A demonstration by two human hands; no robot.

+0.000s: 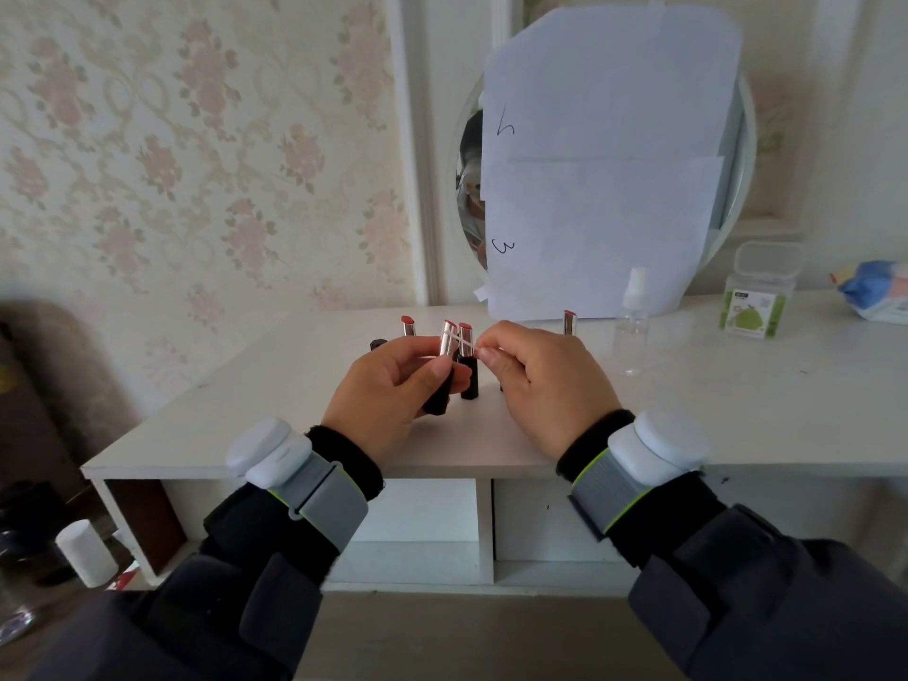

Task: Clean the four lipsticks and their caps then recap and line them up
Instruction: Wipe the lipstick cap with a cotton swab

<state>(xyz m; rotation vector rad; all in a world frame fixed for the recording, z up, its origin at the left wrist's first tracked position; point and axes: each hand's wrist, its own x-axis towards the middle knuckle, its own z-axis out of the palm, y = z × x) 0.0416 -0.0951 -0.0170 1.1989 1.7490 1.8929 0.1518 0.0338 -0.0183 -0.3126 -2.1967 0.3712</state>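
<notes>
On the white dressing table (255,415), an uncapped red lipstick in a silver sleeve (408,326) stands at left. The left hand (388,390) grips a black-based lipstick (444,366), tilted. The right hand (543,380) pinches a thin white cotton swab (459,338) against its silver sleeve. Another uncapped lipstick (468,361) stands between the hands; a fourth lipstick (569,321) stands near a clear spray bottle (631,326).

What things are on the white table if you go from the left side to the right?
Lipstick → held lipstick → standing lipstick → far lipstick → spray bottle → green box → blue packet.
</notes>
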